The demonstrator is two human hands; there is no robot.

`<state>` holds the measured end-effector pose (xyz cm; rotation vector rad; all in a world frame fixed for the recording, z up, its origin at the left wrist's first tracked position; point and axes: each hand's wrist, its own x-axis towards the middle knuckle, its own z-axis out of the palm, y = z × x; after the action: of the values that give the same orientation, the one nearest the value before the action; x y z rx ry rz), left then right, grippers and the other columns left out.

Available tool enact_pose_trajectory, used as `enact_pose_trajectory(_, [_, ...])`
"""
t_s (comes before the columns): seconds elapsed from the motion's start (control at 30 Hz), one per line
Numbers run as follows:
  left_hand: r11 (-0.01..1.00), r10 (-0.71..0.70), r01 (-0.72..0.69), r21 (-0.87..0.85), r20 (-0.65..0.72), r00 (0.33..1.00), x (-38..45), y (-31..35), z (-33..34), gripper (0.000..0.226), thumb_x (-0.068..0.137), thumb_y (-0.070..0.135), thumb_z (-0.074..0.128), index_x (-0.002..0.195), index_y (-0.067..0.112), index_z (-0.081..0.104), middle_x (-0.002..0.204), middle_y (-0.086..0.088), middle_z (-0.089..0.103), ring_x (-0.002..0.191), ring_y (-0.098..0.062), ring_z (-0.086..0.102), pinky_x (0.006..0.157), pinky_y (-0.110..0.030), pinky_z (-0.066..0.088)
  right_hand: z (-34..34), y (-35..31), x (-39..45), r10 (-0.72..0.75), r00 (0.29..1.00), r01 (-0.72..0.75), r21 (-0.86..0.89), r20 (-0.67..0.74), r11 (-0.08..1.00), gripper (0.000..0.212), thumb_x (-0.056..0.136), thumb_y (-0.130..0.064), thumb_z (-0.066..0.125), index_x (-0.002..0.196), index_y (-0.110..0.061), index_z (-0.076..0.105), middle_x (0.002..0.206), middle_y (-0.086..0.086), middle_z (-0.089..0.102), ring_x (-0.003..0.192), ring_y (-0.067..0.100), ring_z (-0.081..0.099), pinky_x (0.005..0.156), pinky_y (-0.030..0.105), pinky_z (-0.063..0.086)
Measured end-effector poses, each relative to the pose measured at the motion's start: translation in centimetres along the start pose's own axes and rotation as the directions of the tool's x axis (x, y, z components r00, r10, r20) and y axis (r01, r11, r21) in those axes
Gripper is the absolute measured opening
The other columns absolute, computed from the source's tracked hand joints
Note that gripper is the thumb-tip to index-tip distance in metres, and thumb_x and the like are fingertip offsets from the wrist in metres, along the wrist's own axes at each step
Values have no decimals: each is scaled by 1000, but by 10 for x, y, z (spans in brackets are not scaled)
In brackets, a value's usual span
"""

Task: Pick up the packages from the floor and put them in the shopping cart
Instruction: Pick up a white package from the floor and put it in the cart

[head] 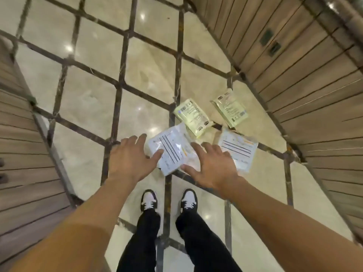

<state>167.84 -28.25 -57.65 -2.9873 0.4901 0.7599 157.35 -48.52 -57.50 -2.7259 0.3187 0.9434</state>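
Note:
Several flat packages lie on the marble floor in front of my feet. The nearest is a white package (172, 148) with black lines on its label. My left hand (130, 158) reaches down at its left edge with fingers spread, the thumb over the package. On its right side my right hand (212, 165) is spread too, overlapping its lower right corner. I cannot tell whether either hand touches it. A second white package (240, 148) lies further right. Two pale yellow packages (193, 116) (229, 110) lie beyond them. The shopping cart is not in view.
The floor (94, 103) is glossy beige tile with dark strips in a grid. Ribbed wooden wall panels stand on the left (19, 154) and on the right (306, 75), close to the packages. My two black-and-white shoes (169, 199) stand just behind the nearest package.

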Motion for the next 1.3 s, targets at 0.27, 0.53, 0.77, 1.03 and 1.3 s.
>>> enact_pose_trajectory(0.27, [987,137,-147,57,144,980,160,-22,236,79,92,76,39,151,24,47,138,-9,61,125,-33,56,100,-45,43,226,16,155,204,960,-249,255,192,934,91,98,-79,32,168,-30,2,168,9,28,149,36,36,111,51,40])
enact_pose_trajectory(0.53, [982,186,-185,-49,32,982,273,-50,353,90,90,81,37,162,28,30,162,-16,38,148,-41,32,117,-55,29,352,-7,280,519,819,-483,780,242,397,124,80,-88,58,163,-34,-16,173,11,21,145,40,47,113,59,45])
enact_pose_trajectory(0.77, [959,132,-86,-270,158,979,339,-44,358,125,66,92,62,161,47,-6,160,-9,43,134,-39,54,104,-53,45,371,0,343,614,780,-261,955,122,142,125,77,-75,76,164,-41,-7,154,-1,45,132,24,57,116,50,45])
enact_pose_trajectory(1.03, [795,123,47,-604,237,964,356,-66,370,130,58,87,73,162,39,12,134,9,60,110,-24,63,90,-35,50,357,12,390,583,808,-22,985,-85,174,135,54,-80,83,156,-62,-3,155,-3,51,139,22,56,118,49,45])
enact_pose_trajectory(1.3, [699,7,79,-711,118,993,333,-50,388,108,65,81,75,153,34,32,110,15,64,104,-24,66,88,-37,52,344,23,390,609,793,-97,985,-9,142,124,65,-70,88,158,-48,9,123,-6,71,113,25,71,103,50,56])
